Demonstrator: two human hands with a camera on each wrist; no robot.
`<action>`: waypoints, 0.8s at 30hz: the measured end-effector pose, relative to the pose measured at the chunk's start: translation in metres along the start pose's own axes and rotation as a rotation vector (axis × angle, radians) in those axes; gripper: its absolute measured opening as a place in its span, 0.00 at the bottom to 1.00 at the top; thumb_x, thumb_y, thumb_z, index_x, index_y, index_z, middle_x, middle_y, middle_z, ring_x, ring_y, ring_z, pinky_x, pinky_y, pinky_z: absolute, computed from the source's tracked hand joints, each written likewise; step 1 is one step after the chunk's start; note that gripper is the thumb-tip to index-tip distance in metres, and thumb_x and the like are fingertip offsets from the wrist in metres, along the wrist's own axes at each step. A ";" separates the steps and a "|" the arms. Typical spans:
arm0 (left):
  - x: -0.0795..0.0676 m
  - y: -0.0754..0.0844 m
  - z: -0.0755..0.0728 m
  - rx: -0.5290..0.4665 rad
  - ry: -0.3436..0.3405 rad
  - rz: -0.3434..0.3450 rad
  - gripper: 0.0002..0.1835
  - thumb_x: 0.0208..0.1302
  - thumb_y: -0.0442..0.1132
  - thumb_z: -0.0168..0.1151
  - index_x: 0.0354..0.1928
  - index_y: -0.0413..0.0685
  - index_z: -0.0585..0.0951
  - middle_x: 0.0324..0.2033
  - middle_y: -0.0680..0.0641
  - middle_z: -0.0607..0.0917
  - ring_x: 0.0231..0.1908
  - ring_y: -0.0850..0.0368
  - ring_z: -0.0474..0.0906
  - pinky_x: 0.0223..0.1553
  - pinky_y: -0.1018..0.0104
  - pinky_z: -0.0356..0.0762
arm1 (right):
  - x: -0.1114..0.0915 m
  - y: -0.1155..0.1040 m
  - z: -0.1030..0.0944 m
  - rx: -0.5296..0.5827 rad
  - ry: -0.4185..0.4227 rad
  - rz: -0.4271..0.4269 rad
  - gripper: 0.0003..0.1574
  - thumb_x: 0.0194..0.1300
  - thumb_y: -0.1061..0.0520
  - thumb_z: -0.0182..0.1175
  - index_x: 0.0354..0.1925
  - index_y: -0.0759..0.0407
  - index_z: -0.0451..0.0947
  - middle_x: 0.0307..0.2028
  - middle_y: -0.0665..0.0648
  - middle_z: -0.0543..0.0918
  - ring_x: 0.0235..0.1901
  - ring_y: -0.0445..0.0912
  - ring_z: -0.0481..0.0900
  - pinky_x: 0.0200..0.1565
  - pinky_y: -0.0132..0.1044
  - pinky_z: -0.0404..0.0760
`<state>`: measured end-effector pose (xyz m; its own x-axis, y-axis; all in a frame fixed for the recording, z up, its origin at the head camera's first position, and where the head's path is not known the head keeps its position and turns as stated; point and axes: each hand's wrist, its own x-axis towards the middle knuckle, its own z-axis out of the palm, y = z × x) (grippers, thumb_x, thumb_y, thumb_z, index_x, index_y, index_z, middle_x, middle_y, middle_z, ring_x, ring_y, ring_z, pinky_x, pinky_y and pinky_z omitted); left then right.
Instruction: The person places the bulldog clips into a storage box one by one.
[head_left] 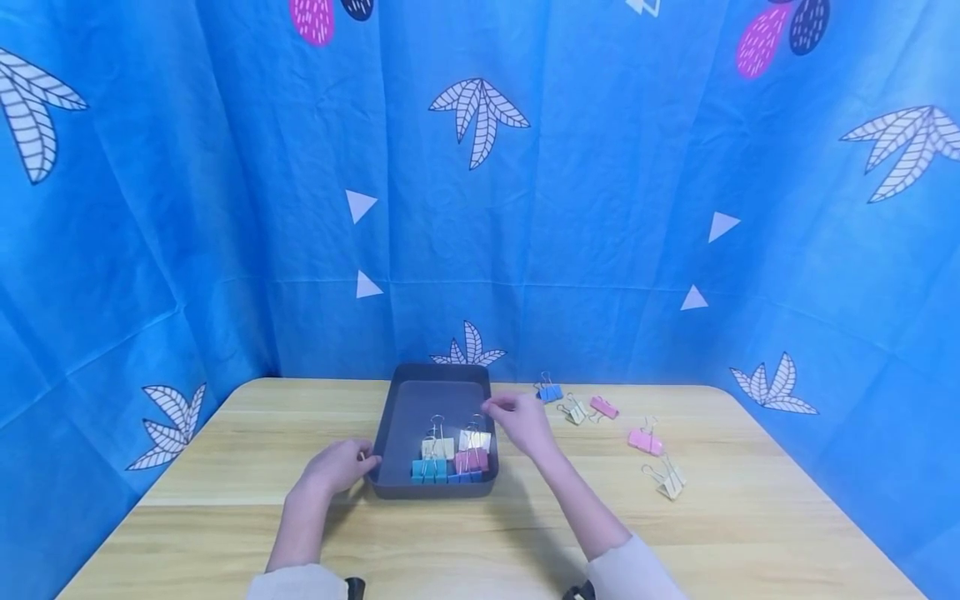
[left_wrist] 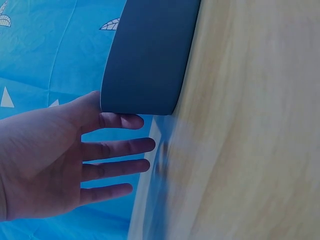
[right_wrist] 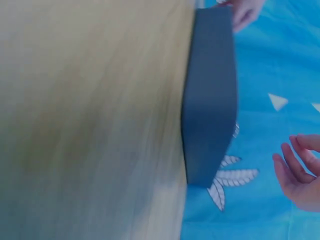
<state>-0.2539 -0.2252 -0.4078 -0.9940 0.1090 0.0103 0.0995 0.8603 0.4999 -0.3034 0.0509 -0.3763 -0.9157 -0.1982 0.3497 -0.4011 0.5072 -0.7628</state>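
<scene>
A dark grey tray (head_left: 431, 400) stands on the table, with several binder clips grouped at its near end: teal (head_left: 429, 471), cream (head_left: 438, 448), pink (head_left: 471, 460), pale yellow (head_left: 475, 439) and blue (head_left: 465, 477). My left hand (head_left: 341, 467) holds the tray's left side near the front corner. In the left wrist view, its thumb is partly hidden by the tray wall and the other fingers extend straight. Over the tray's right rim is my right hand (head_left: 519, 423), close to a clip's wire handles. Its fingers (right_wrist: 290, 165) are loosely bent with nothing visible between them.
Right of the tray lie loose binder clips: blue (head_left: 550, 392), pale yellow (head_left: 575, 411), pink (head_left: 603, 407), another pink (head_left: 646, 442) and cream (head_left: 670, 482). A blue patterned curtain (head_left: 600, 208) hangs around the wooden table (head_left: 750, 533).
</scene>
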 end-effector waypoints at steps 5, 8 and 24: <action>0.001 0.002 0.000 -0.010 -0.006 -0.008 0.08 0.64 0.40 0.56 0.37 0.43 0.80 0.23 0.51 0.76 0.24 0.58 0.70 0.26 0.63 0.70 | -0.008 0.005 -0.026 0.064 0.117 0.015 0.11 0.59 0.56 0.62 0.37 0.63 0.83 0.35 0.58 0.83 0.38 0.51 0.80 0.42 0.44 0.77; 0.001 0.003 0.000 -0.014 -0.012 -0.010 0.08 0.64 0.40 0.56 0.37 0.42 0.80 0.22 0.51 0.75 0.23 0.58 0.70 0.25 0.63 0.69 | -0.012 0.005 -0.038 0.097 0.158 0.052 0.11 0.59 0.55 0.63 0.36 0.61 0.83 0.35 0.56 0.83 0.38 0.49 0.79 0.42 0.45 0.76; 0.000 0.000 0.000 -0.035 -0.021 -0.012 0.11 0.64 0.40 0.55 0.40 0.40 0.80 0.22 0.51 0.75 0.22 0.57 0.68 0.25 0.62 0.69 | -0.021 0.001 -0.114 0.097 0.188 0.063 0.16 0.61 0.52 0.61 0.40 0.64 0.81 0.40 0.61 0.82 0.39 0.48 0.79 0.38 0.33 0.77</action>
<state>-0.2535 -0.2252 -0.4083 -0.9939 0.1091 -0.0139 0.0852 0.8440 0.5296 -0.2817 0.1510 -0.3224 -0.9218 -0.0041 0.3876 -0.3518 0.4289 -0.8321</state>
